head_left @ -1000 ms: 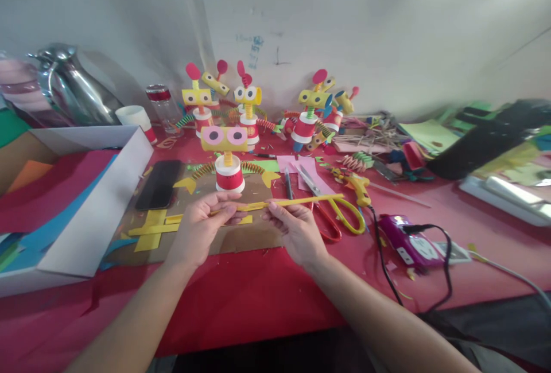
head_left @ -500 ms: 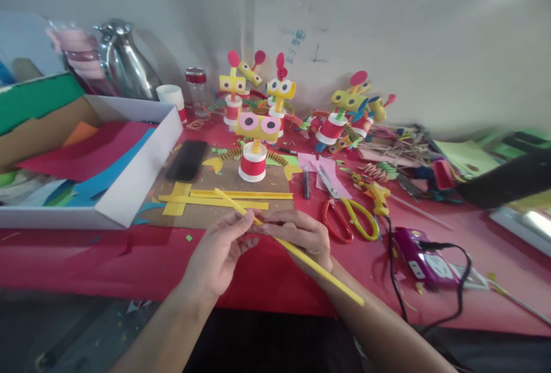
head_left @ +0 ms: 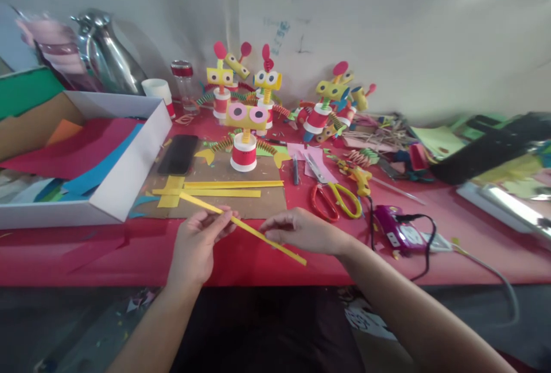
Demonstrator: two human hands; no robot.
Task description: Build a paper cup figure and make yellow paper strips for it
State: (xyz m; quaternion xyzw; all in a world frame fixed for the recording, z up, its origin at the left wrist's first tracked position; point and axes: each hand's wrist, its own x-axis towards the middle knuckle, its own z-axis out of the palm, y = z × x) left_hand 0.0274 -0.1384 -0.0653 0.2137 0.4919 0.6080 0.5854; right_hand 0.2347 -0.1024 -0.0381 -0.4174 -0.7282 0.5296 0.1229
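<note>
A narrow yellow paper strip (head_left: 253, 231) slants down to the right over the front of the red table. My left hand (head_left: 198, 241) pinches it between thumb and fingers, left of its middle. Around the strip's right part, my right hand (head_left: 297, 229) has its fingers curved and thumb apart, with a gap between them; whether it touches the strip is hard to tell. Behind lie more yellow strips (head_left: 228, 193) on a brown board (head_left: 269, 206). A paper figure (head_left: 244, 152) with pink-ringed eyes and a red-and-white cup body stands on the board.
A white box (head_left: 133, 160) of coloured paper is at left, near a black phone (head_left: 178, 155). Scissors (head_left: 336, 198), a yellow glue gun (head_left: 360, 181) and a purple corded device (head_left: 398, 229) lie at right. Several figures (head_left: 317, 117) stand behind.
My right hand has loosened and its fingers have opened. The strip has slid up to the left through my left hand's grip, and the view has shifted to the right.
</note>
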